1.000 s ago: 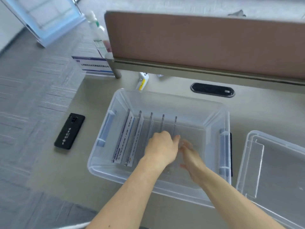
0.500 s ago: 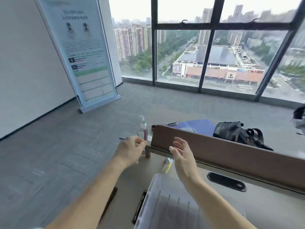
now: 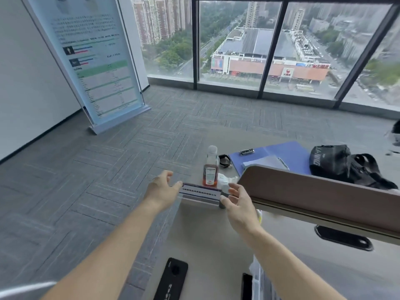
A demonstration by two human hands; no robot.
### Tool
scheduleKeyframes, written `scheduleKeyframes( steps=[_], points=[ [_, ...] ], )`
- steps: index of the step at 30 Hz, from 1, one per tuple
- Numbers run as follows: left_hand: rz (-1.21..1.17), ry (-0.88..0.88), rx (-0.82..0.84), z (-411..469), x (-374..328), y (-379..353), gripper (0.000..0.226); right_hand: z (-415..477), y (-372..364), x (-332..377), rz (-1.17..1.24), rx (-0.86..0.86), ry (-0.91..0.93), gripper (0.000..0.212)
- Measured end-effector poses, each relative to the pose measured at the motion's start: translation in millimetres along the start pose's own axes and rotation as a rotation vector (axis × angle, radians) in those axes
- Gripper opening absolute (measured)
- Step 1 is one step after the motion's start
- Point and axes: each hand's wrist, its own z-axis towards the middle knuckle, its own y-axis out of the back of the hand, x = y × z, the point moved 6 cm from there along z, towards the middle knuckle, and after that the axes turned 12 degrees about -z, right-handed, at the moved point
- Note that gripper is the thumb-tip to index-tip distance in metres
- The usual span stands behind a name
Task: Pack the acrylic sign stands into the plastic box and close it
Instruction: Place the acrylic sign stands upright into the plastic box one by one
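Both open hands, left hand and right hand, now flanking text-labelled acrylic sign stand, ungrasped.

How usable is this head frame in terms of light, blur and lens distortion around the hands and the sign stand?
Head view: even daylight from the windows, no harsh shadows or glare; wide-angle bending bows the window frames and roll-up banner; left hand and right hand are slightly soft; print on the sign stand is unreadable; the plastic box is cut off at the bottom edge.
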Motion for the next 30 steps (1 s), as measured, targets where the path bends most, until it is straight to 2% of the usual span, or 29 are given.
scheduleKeyframes(
  steps=[2, 6, 10, 13, 17, 19, 21, 23, 27, 30],
  points=[
    [-0.05, 0.073, 0.034, 20.5, 22.5, -10.1, 0.061, 17.3, -13.5, -9.7, -0.009, -0.001, -0.033, 0.049],
    [-0.342, 0.272, 0.018, 61.6, 84.9, -45.2, 0.073, 66.4, -52.0, -44.0, 0.012, 0.007, -0.077, 0.05],
    [-0.352, 0.315, -0.003, 110.7, 146.9, -89.0, 0.081, 101.5, -98.7, -109.1, 0.047, 0.009, -0.205, 0.051],
    [-0.274, 0.285, -0.025, 142.8, 173.0, -114.6, 0.085, 120.6, -115.4, -144.9, 0.012, -0.014, -0.287, 0.052],
    [-0.278, 0.177, -0.008, 179.9, 181.5, -134.5, 0.077, 138.1, -120.5, -172.5, -0.01, -0.015, -0.337, 0.053],
    [-0.266, 0.143, -0.021, 187.7, 184.7, -138.2, 0.061, 143.2, -120.7, -181.4, 0.003, -0.013, -0.338, 0.051],
    [-0.149, 0.071, -0.107, 185.1, 186.7, -130.0, 0.035, 146.9, -120.9, -189.2, 0.018, -0.018, -0.349, 0.047],
    [-0.06, -0.023, -0.144, 174.7, 188.8, -117.9, 0.023, 150.4, -122.7, -194.0, 0.03, -0.019, -0.36, 0.044],
    [-0.066, -0.126, -0.009, 133.4, 196.0, -108.8, 0.022, 154.4, -129.4, -190.6, -0.028, -0.012, -0.335, 0.043],
    [-0.071, -0.149, -0.017, 100.8, 211.5, -103.9, 0.027, 158.4, -137.2, -187.4, -0.056, 0.004, -0.311, 0.05]
  ],
)
